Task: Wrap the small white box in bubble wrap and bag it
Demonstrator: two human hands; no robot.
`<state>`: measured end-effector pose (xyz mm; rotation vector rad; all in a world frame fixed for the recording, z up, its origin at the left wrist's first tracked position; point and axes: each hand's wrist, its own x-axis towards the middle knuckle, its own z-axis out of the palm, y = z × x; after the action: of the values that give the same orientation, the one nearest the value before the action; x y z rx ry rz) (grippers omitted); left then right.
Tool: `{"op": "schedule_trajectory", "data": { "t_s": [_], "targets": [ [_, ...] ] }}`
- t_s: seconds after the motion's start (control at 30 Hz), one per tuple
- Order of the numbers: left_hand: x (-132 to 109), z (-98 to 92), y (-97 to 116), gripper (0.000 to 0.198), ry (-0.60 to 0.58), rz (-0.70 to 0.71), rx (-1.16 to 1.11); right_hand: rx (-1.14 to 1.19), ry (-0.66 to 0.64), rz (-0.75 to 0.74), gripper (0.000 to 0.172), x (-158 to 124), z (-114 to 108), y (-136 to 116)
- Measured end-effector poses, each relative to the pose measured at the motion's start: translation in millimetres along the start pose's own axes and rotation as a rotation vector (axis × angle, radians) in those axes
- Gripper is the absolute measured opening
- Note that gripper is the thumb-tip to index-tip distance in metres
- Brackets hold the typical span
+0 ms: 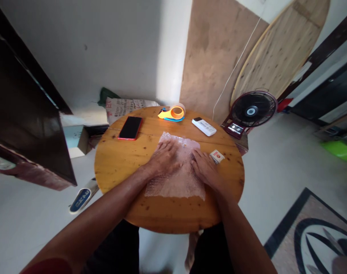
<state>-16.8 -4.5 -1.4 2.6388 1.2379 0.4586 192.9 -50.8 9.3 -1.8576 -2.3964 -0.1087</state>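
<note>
A sheet of clear bubble wrap [176, 186] lies spread on the round wooden table [119, 163] in front of me. My left hand [165, 158] rests flat on its left part, fingers stretched out and pointing away from me. On the right edge of the wrap lies my right hand [204, 165], with its fingers extended and apart. Close beside the right hand's knuckles is a small white packet with a red mark [217, 156]. Neither hand grips anything. Whether something lies beneath the wrap I cannot tell.
Toward the table's far edge stands a yellow tape dispenser [171, 113]. A phone with a red edge [130, 128] lies at the left, a white remote control [204, 126] at the right. Beyond the table are a fan [251, 110] and a printed sack [119, 107].
</note>
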Motion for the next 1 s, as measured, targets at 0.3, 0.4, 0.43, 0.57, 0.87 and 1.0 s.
{"op": "schedule_trajectory", "data": {
  "t_s": [0.3, 0.4, 0.43, 0.57, 0.87, 1.0],
  "targets": [
    [-1, 8.8, 0, 0.073, -0.06, 0.079, 0.02, 0.04, -0.019, -0.019, 0.046, 1, -3, 4],
    [0, 8.2, 0, 0.072, -0.04, 0.084, 0.024, -0.008, -0.081, -0.043, 0.045, 8, -9, 6],
    [0, 7.8, 1, 0.073, -0.037, 0.081, 0.023, -0.022, -0.11, -0.056, 0.044, 11, -12, 6],
    [0, 8.0, 0, 0.079, -0.03, 0.056, 0.006, -0.055, -0.167, -0.077, 0.042, 32, -23, 0],
    [2, 12.4, -7, 0.094, -0.042, 0.007, -0.017, -0.213, -0.198, 0.036, 0.035, 50, -22, -21],
    [2, 11.4, -7, 0.094, -0.043, 0.012, -0.024, -0.204, -0.171, 0.031, 0.035, 45, -25, -16]
  ]
}}
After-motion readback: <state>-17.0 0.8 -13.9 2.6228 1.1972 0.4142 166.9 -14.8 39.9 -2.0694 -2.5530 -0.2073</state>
